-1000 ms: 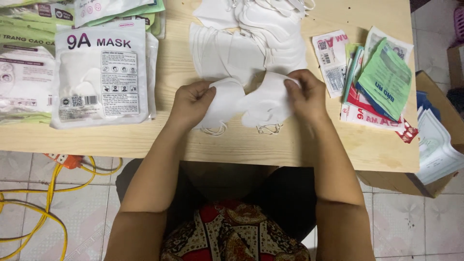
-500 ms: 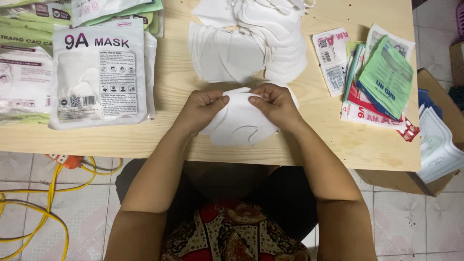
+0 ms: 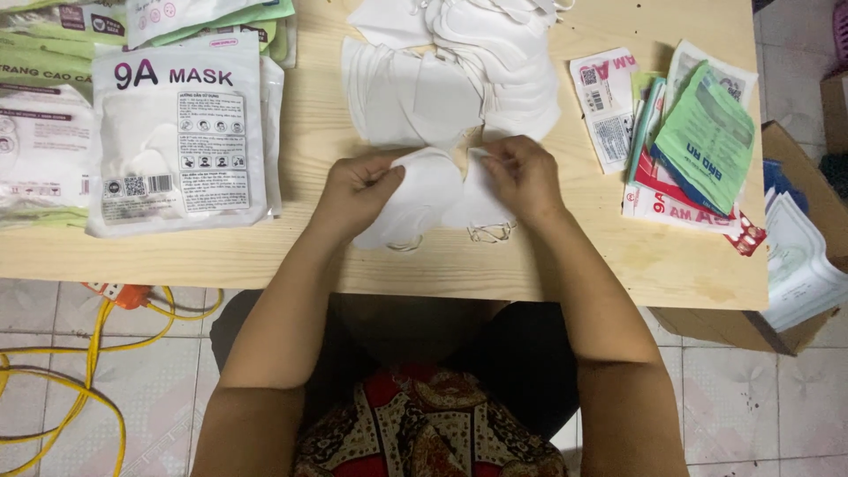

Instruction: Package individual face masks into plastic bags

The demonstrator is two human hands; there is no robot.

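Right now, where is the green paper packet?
In the head view, the green packet lies on the table's right side, atop red-and-white packets, right of the right hand.

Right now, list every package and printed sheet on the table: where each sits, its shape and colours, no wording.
Large mask packet: left of the hands, rectangular, clear with white front and dark print.
Packet stack: far left edge, flat, white and green.
Upper packets: top left, white and green.
Empty wrappers: right, fanned pile, green, white, red.
White sheet: beyond the right table edge, on a cardboard box.
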